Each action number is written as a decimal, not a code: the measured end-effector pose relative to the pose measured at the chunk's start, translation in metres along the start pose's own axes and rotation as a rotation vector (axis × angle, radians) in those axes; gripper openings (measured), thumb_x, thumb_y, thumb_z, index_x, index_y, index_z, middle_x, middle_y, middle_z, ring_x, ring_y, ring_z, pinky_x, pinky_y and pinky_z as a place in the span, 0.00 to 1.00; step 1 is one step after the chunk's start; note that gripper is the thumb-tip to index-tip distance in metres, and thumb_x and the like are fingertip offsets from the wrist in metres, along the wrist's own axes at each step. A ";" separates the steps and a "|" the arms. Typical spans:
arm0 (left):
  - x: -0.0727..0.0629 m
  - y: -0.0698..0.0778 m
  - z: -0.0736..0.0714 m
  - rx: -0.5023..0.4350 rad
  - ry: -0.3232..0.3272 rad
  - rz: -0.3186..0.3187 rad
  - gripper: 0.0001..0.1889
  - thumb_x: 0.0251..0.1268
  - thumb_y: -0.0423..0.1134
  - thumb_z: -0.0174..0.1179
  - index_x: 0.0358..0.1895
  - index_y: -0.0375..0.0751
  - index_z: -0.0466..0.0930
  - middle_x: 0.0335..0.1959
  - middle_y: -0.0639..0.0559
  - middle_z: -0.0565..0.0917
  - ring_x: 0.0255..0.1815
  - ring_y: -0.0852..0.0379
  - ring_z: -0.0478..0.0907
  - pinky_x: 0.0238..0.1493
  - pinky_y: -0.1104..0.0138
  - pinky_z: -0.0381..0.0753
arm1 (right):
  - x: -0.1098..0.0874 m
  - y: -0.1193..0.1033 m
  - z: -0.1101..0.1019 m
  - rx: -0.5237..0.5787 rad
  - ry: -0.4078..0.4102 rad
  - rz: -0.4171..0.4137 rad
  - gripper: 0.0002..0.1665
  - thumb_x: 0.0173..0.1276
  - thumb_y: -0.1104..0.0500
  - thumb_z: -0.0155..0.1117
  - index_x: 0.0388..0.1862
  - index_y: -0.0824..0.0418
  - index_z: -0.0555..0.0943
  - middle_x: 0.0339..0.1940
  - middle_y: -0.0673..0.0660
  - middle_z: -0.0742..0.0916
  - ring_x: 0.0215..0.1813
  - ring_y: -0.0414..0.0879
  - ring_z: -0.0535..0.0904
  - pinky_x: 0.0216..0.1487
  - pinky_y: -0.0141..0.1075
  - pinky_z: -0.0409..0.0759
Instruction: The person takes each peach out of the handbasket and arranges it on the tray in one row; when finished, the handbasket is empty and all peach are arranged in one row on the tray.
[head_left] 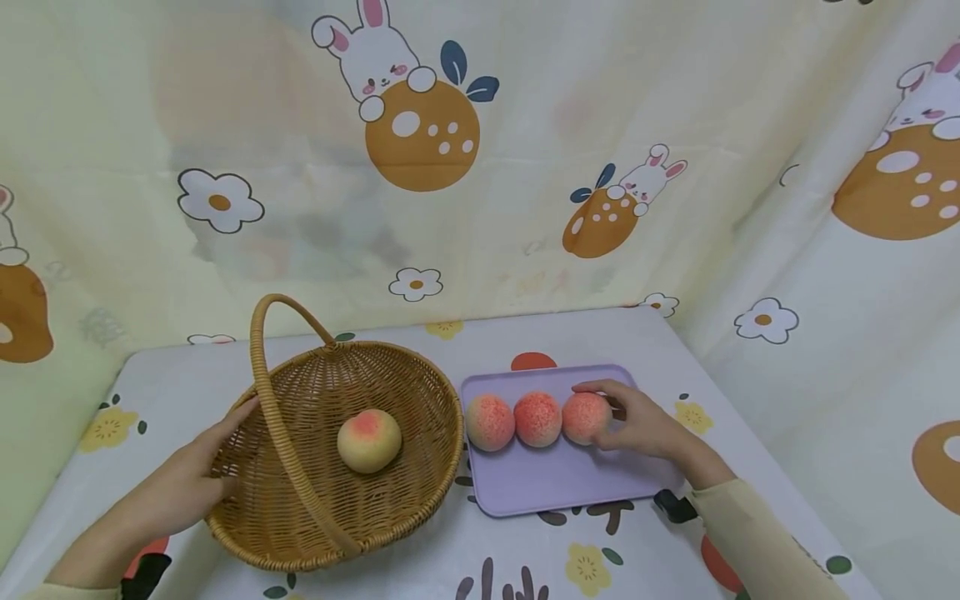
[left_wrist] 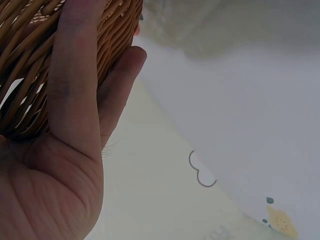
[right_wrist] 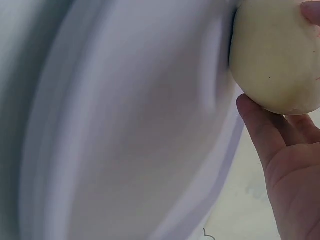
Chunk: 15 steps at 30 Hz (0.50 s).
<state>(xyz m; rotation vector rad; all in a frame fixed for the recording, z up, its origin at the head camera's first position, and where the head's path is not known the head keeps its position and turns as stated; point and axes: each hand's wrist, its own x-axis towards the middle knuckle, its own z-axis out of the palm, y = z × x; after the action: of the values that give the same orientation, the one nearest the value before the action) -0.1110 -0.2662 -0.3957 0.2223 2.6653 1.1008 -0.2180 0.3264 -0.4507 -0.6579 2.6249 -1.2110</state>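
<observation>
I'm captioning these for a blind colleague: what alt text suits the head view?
A right hand grips a peach at the right end of a row of three on a lilac tray; the left hand holds the side of a wicker basket with one yellower peach inside.

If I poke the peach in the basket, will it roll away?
That peach would probably roll a little, since it looks round. It likely won't get out, because the basket has raised sides all around it.

The left hand point(left_wrist: 70, 160) fills the left side, its fingers against a brown wicker basket point(left_wrist: 116, 37) at upper left; a yellow printed flower point(left_wrist: 281, 220) marks the lower right
</observation>
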 end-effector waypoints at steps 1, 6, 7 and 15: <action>0.000 0.000 0.000 0.001 0.000 0.001 0.54 0.56 0.22 0.61 0.84 0.45 0.38 0.76 0.20 0.49 0.70 0.15 0.51 0.54 0.29 0.70 | 0.000 0.000 0.000 0.004 -0.002 0.002 0.42 0.54 0.60 0.79 0.70 0.58 0.75 0.65 0.52 0.80 0.64 0.53 0.74 0.67 0.61 0.68; 0.001 0.002 0.000 0.013 0.004 0.008 0.55 0.54 0.22 0.61 0.84 0.45 0.39 0.77 0.21 0.49 0.70 0.15 0.50 0.55 0.27 0.68 | -0.001 -0.005 -0.003 -0.009 -0.004 -0.002 0.47 0.54 0.56 0.81 0.73 0.58 0.72 0.70 0.55 0.76 0.70 0.58 0.70 0.68 0.63 0.65; 0.001 0.002 0.000 0.015 0.004 0.009 0.55 0.54 0.22 0.61 0.84 0.45 0.40 0.77 0.21 0.48 0.71 0.15 0.50 0.55 0.27 0.67 | -0.001 -0.008 -0.004 -0.025 0.002 -0.007 0.48 0.55 0.54 0.81 0.74 0.57 0.71 0.71 0.56 0.75 0.71 0.59 0.69 0.68 0.64 0.65; 0.001 0.002 0.000 0.010 0.002 0.011 0.55 0.55 0.22 0.61 0.84 0.46 0.40 0.77 0.21 0.48 0.71 0.15 0.49 0.56 0.26 0.65 | 0.023 -0.085 0.006 -0.086 0.054 -0.129 0.52 0.56 0.52 0.81 0.78 0.46 0.65 0.75 0.52 0.70 0.74 0.55 0.66 0.70 0.59 0.65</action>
<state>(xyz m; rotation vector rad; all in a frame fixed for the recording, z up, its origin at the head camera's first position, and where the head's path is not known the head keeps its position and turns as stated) -0.1120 -0.2648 -0.3941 0.2378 2.6751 1.0923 -0.2100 0.2633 -0.3896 -0.8328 2.7290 -1.1708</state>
